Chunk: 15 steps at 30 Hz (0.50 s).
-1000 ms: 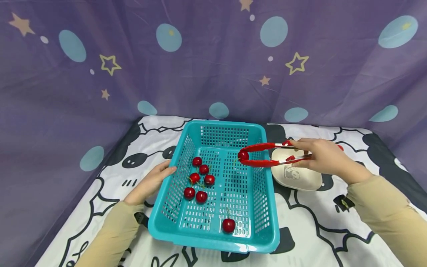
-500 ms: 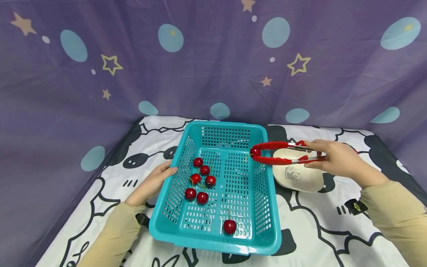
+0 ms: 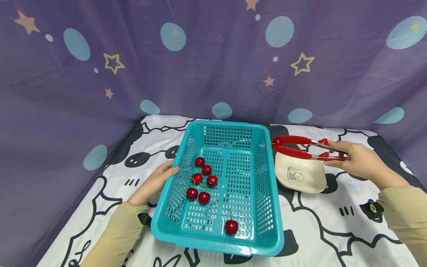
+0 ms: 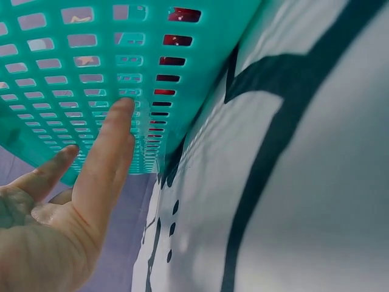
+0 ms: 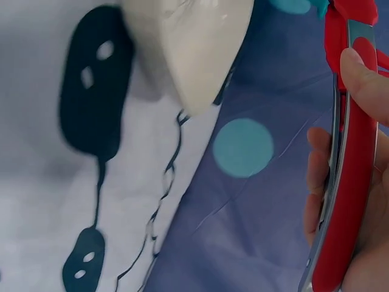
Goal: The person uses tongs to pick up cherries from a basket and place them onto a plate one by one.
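Observation:
My right hand (image 3: 365, 159) grips red-and-metal tongs (image 3: 297, 139), which pinch a single cherry (image 3: 277, 142) at their tips. That cherry is just past the right rim of the teal basket (image 3: 230, 249), level with the far side of a cream dish (image 3: 300, 183) with a panda print. The fingers of my left hand (image 3: 154, 184) lie against the basket's left side; in the left wrist view they are straight and touch the perforated wall (image 4: 79, 79). Several cherries (image 3: 204, 197) cluster in the left half of the basket, and a lone cherry (image 3: 231, 227) lies near its front.
Under the basket and dish spreads a white cloth (image 3: 333, 226) with black cartoon drawings. Behind it hangs a purple curtain (image 3: 200, 81) with stars and blue dots. The basket's raised walls stand between its cherries and the dish.
My right hand has carried the tongs and their cherry rightward, from above the basket's inside past its right rim. The left hand stays at the basket's side. The view has shifted slightly.

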{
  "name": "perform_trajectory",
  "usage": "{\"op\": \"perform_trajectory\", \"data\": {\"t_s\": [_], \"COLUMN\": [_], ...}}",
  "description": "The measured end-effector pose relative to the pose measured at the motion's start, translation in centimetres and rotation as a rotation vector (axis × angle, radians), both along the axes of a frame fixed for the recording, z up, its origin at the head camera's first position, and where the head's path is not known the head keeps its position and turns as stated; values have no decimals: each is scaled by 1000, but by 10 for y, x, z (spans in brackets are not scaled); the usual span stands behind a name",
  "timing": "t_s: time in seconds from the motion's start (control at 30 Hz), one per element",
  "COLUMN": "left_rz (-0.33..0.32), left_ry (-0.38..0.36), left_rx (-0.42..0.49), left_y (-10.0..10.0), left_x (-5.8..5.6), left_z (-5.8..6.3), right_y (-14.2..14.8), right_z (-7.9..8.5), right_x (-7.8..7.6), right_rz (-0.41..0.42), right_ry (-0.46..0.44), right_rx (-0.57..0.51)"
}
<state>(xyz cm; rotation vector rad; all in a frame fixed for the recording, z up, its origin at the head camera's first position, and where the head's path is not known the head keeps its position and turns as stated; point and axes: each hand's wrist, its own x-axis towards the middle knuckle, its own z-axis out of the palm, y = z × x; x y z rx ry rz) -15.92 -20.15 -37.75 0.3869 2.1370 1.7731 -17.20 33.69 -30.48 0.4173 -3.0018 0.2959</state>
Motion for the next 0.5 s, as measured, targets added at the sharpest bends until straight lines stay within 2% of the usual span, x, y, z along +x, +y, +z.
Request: {"op": "perform_trajectory", "data": {"t_s": [0.17,0.5], "left_rz": [-4,6], "left_ry": [0,4], "left_rx": [-1,-5], "left_y": [1,0], "left_x": [-1,0], "left_z": [1,-1], "right_y": [14,25], "right_z": [-9,-31], "right_x": [2,4], "right_rz": [-55,-53], "right_ry": [-61,-79], "right_rx": [35,87]}}
